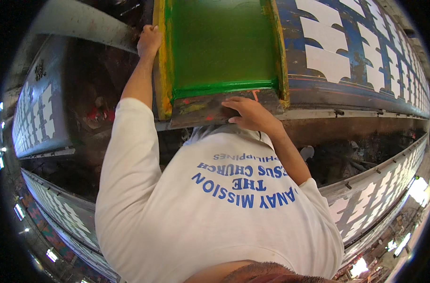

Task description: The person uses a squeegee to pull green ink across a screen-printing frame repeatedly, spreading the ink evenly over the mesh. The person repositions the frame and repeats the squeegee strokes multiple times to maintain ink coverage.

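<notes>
Above my body is a green-painted panel with raised, yellow-streaked side edges and a dark, paint-marked strip along its lower end. My left hand is curled beside the panel's upper left edge, close to a grey beam; what its fingers hold is hard to make out. My right hand lies on the dark strip, fingers extended and apart, with the thumb below them. My white shirt with blue print fills the lower middle of the view.
Large dark blue metal surfaces with white cut-out shapes stand at right and left. A grey beam crosses the upper left. Long pale rails with small fittings run below, beside dark gaps.
</notes>
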Demonstrator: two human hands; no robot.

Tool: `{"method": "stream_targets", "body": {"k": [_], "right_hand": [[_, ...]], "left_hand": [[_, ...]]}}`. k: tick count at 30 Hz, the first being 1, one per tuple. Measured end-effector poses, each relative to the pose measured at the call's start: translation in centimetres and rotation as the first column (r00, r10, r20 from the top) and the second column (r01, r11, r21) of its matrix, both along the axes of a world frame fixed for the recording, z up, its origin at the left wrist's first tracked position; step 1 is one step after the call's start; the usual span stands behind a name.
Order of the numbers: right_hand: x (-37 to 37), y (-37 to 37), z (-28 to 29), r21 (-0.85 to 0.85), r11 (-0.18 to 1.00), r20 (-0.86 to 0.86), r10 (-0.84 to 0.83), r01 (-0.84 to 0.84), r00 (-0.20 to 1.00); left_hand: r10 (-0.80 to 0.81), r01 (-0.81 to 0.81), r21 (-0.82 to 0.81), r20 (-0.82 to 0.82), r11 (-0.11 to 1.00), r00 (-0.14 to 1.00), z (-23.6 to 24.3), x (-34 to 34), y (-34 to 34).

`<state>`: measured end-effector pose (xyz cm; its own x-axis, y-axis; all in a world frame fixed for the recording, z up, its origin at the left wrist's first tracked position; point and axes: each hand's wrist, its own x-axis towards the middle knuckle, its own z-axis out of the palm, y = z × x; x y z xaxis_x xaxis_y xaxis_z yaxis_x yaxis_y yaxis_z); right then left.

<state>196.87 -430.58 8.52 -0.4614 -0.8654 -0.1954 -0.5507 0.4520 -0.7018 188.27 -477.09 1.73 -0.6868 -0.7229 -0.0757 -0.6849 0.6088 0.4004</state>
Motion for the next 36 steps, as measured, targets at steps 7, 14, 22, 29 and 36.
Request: {"method": "stream_targets", "body": {"k": [7,14,22,29,36], "right_hand": [[-7.6,8.4,-0.7,-0.217,0.884,-0.036,-0.432,0.415,0.901],[-11.1,12.0,-4.4,-0.207,0.689,0.088,-0.694,0.695,0.715],[-13.1,9.1,-5.6,-0.055,0.738,-0.064,-0.675,0.673,0.735],[-14.7,8.4,-4.9,-0.035,0.798,-0.159,-0.599,0.602,0.785],[-14.4,8.6,-1.6,-0.172,0.797,-0.142,-0.602,0.579,0.786]], "left_hand": [[0.097,-0.093,-0.094,0.029,0.991,0.995,0.8,-0.3,1.0],[0.118,-0.117,-0.132,-0.004,0.984,0.993,0.7,0.1,1.2],[0.108,-0.117,-0.103,-0.090,0.988,0.990,0.2,0.6,0.8],[0.079,-0.089,-0.068,-0.136,0.994,0.987,0.0,0.8,0.5],[0.078,-0.086,-0.052,-0.133,0.995,0.988,-1.7,1.2,-1.0]]}}
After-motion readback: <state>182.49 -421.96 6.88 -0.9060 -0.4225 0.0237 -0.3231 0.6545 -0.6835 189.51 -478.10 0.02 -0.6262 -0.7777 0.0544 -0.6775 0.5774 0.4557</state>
